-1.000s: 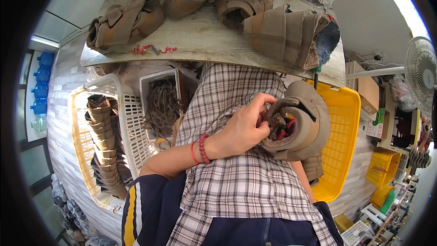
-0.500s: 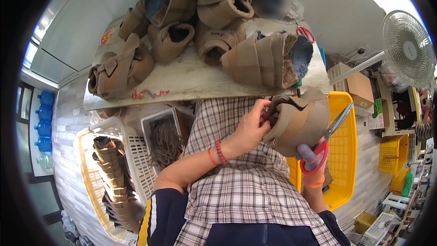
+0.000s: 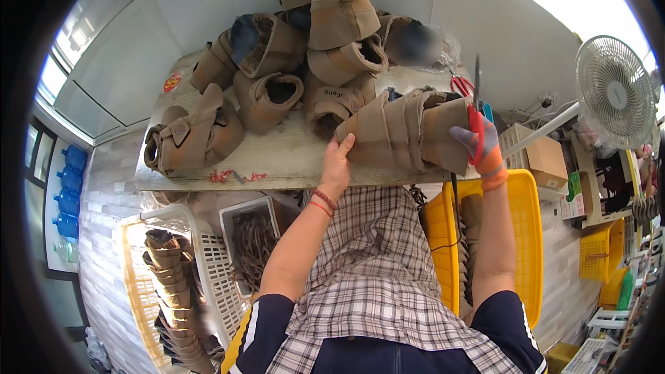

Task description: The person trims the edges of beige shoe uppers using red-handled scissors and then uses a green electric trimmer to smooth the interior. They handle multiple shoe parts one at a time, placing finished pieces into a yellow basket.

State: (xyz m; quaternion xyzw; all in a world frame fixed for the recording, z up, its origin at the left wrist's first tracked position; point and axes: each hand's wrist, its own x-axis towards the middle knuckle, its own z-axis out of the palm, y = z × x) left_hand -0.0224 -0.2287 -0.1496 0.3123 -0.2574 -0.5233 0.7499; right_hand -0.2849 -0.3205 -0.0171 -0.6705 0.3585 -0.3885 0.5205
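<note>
Nested row of tan fabric shoe uppers (image 3: 402, 131): pale wooden counter (image 3: 284, 159), near edge, rightward. Left hand (image 3: 336, 164): fingers at row's left end, grip unclear. Gloved right hand (image 3: 490, 144): fingers holding red-handled scissors (image 3: 476, 133). Un-nested: tan uppers (image 3: 269, 100) behind.

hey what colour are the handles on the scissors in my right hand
The scissor handles are red, seen best in the head view.
</note>
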